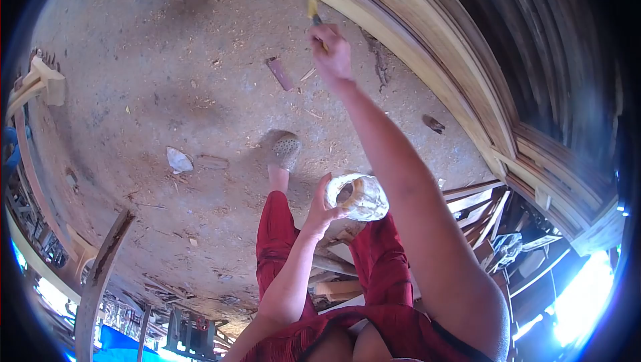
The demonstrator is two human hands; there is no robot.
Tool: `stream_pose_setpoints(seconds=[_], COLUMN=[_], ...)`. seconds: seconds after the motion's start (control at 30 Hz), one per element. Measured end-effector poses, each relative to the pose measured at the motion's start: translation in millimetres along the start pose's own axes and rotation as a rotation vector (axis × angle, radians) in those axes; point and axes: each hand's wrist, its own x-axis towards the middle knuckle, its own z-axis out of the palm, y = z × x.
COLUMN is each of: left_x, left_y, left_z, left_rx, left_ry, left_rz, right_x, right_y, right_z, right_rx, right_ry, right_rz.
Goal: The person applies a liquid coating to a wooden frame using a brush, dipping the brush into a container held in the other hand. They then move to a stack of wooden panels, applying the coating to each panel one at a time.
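Observation:
A pale, whitish container (374,198) with an open top is held by my left hand (319,212), whose fingers and thumb press against its left side. Something brownish shows inside it. My right hand (330,48) is stretched far forward and closed round the handle of a brush (312,7). The brush's tip points up, close to the edge of a long curved wooden piece (380,25). The tip is blurred, and I cannot tell whether it touches the wood.
Stacked curved boards (461,55) run along the right. A flat wood offcut (279,74), a white scrap (179,160) and shavings lie on the ground. An upright timber (100,282) rises at the lower left. Scrap wood (491,218) is heaped at the lower right.

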Motion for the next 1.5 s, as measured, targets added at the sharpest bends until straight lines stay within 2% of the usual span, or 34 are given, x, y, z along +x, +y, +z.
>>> stream_pose_setpoints(seconds=[0.03,0.13,0.2,0.27,0.3,0.4,0.43,0.47,0.5,0.53,0.57,0.63,0.7,0.73,0.77,0.8,0.83,0.87,0.9,0.93,0.97,1.07,1.1,1.2,1.23,1.27,1.3,1.33,1.37,1.43,1.47,1.5], left_x=[-0.6,-3.7,-4.4,-3.2,-2.2,0.1,-0.2,1.9,2.1,1.5,1.9,3.9,5.2,7.1,9.1,11.5,13.8,15.9,17.4,18.0,18.5,20.9,22.5,27.4,28.3,28.9,30.6,33.2,34.7,34.6,35.4,36.0], left_y=[3.6,8.1,5.5,4.2,3.5,-0.3,-2.2,-6.8,-5.3,-1.1,0.5,-2.9,-4.3,-4.1,-5.5,-12.3,-15.2,-17.7,-19.9,-18.4,-20.4,-19.4,-20.0,-23.0,-25.0,-26.8,-30.3,-34.7,-37.6,-33.1,-31.7,-31.3], left_z=[0.3,2.5,3.7,3.6,3.0,1.6,1.7,1.6,5.4,11.5,16.3,21.4,26.5,30.3,34.3,35.1,39.6,43.9,48.0,54.4,56.7,70.3,74.6,82.5,84.8,85.9,85.2,82.4,81.4,92.0,95.0,97.2], left_rx=[-0.003,-0.012,0.005,-0.003,-0.008,0.034,0.065,0.105,0.120,0.117,0.113,0.149,0.186,0.221,0.254,0.272,0.282,0.323,0.366,0.367,0.380,0.373,0.381,0.429,0.427,0.426,0.434,0.453,0.471,0.455,0.460,0.465], left_ry=[-0.001,-0.015,0.019,-0.003,-0.010,-0.022,-0.023,-0.024,-0.032,-0.034,-0.034,-0.042,-0.047,-0.050,-0.054,-0.063,-0.073,-0.074,-0.070,-0.075,-0.072,-0.067,-0.075,-0.075,-0.070,-0.065,-0.064,-0.076,-0.088,-0.078,-0.080,-0.083], left_rz=[0.002,-0.043,-0.051,-0.061,-0.065,-0.085,-0.107,-0.112,-0.122,-0.134,-0.147,-0.158,-0.167,-0.184,-0.200,-0.184,-0.192,-0.192,-0.190,-0.221,-0.229,-0.248,-0.255,-0.290,-0.300,-0.312,-0.319,-0.307,-0.296,-0.325,-0.336,-0.348], right_x=[7.7,17.3,-5.2,-45.7,-66.1,-139.0,-157.5,-176.4,-190.1,-197.1,-203.8,-191.6,-170.6,-166.9,-152.2,-142.6,-133.1,-121.6,-120.8,-113.0,-107.0,-104.1,-110.4,-147.9,-173.9,-197.1,-210.1,-225.4,-230.6,-242.1,-238.7,-230.6], right_y=[-2.3,16.0,41.2,71.2,75.6,161.5,168.7,197.4,215.9,227.8,244.1,244.9,245.6,274.4,239.7,216.7,183.5,160.2,152.2,141.1,135.9,157.0,172.1,198.3,237.8,263.0,269.0,290.3,291.0,311.5,313.8,310.8], right_z=[2.5,-25.7,-68.8,-124.7,-160.6,-272.3,-302.3,-340.2,-366.9,-385.4,-402.3,-401.8,-373.1,-354.3,-318.4,-283.2,-261.0,-235.8,-211.4,-201.1,-200.6,-233.3,-261.4,-352.5,-389.4,-422.8,-454.1,-488.3,-510.3,-547.7,-549.6,-548.9], right_rx=[-0.022,-0.081,-0.246,-0.247,-0.229,-0.472,-0.530,-0.428,-0.331,-0.384,-0.328,-0.053,0.090,0.092,-0.122,-0.011,-0.267,-0.311,-0.014,0.074,0.161,0.068,-0.055,-0.185,-0.247,-0.222,-0.362,-0.218,0.004,0.029,0.029,0.109], right_ry=[-0.115,-0.066,-0.116,-0.073,-0.096,-0.004,0.128,0.223,0.407,0.539,0.576,0.637,0.610,0.604,0.547,0.552,0.338,0.200,0.216,0.133,0.050,0.042,0.027,0.024,0.009,0.116,0.205,0.291,0.484,0.720,0.727,0.834], right_rz=[-0.136,-0.174,-0.173,-0.061,0.083,0.141,0.336,0.569,0.644,0.663,0.715,0.796,0.732,0.630,0.432,0.481,0.386,0.572,0.419,0.290,0.161,0.214,0.199,0.408,0.463,0.482,0.590,0.738,0.838,0.873,0.880,0.892])
